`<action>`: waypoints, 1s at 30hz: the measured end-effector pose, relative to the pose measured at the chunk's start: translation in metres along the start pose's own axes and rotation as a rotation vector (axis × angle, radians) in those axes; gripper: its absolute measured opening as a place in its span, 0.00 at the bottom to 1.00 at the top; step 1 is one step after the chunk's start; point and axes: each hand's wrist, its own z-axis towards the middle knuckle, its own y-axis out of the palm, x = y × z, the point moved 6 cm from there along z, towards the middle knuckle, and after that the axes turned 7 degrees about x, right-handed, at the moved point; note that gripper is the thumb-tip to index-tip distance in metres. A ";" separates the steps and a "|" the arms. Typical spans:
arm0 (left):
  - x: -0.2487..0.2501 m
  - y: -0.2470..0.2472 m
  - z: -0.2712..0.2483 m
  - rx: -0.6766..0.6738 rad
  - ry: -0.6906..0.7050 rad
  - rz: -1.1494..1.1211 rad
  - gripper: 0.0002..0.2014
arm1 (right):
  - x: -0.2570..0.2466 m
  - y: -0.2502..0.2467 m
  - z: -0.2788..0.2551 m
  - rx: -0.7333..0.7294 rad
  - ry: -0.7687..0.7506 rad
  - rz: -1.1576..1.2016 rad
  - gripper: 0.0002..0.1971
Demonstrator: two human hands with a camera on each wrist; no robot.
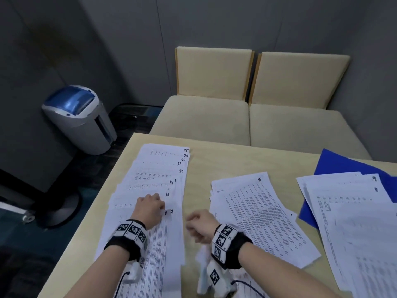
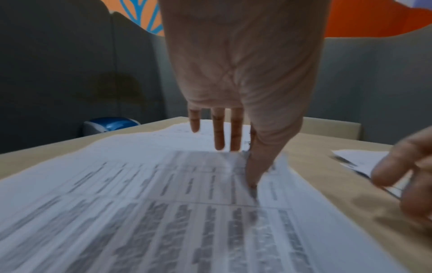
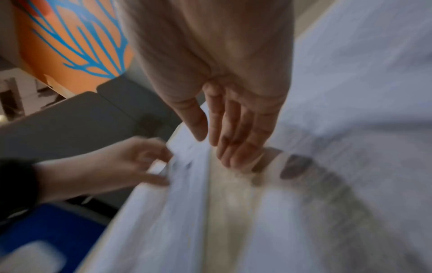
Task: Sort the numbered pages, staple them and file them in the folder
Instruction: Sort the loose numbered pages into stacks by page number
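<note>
Currently, head view: left hand [image 1: 150,206], lower centre, pinches a corner of the top sheet [image 1: 166,213] on the fanned pages [image 1: 159,175]. The right hand [image 1: 199,222] is blurred and holds nothing.

Left wrist view: thumb [image 2: 254,166] on top of the sheet.

Right wrist view: fingers [image 3: 233,133] straight, pressed together.

Judgement: the paper is light, floppy and slippery. Lift by the corners and pin the fan.

A grey bin [image 1: 79,119] with a blue translucent top stands on the dark floor [image 1: 90,175] beside the pale wooden counter [image 1: 197,168], while two cream cushioned chairs [image 1: 211,104] sit side by side beyond its far edge, backed against grey wall panels [image 1: 214,22].
</note>
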 end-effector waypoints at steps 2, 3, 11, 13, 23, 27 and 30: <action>0.010 0.000 0.004 0.076 -0.006 -0.042 0.17 | -0.002 -0.055 0.004 0.220 -0.116 -0.165 0.07; 0.021 -0.003 0.008 0.125 0.012 -0.083 0.19 | 0.000 -0.086 0.004 0.341 -0.130 -0.250 0.08; 0.162 0.000 0.060 0.076 0.214 -0.322 0.22 | 0.076 -0.226 -0.022 0.728 0.166 -0.546 0.24; 0.175 0.011 0.071 0.000 0.185 -0.266 0.30 | 0.082 -0.226 -0.026 0.715 0.152 -0.606 0.28; 0.191 -0.003 0.066 0.090 0.306 -0.377 0.06 | 0.073 -0.253 -0.031 0.788 0.077 -0.311 0.35; 0.192 0.002 0.055 -0.015 0.384 -0.402 0.04 | 0.075 -0.261 -0.023 0.725 0.009 -0.328 0.16; 0.191 0.006 0.062 -0.005 0.359 -0.344 0.10 | 0.079 -0.258 -0.025 0.656 -0.009 -0.298 0.13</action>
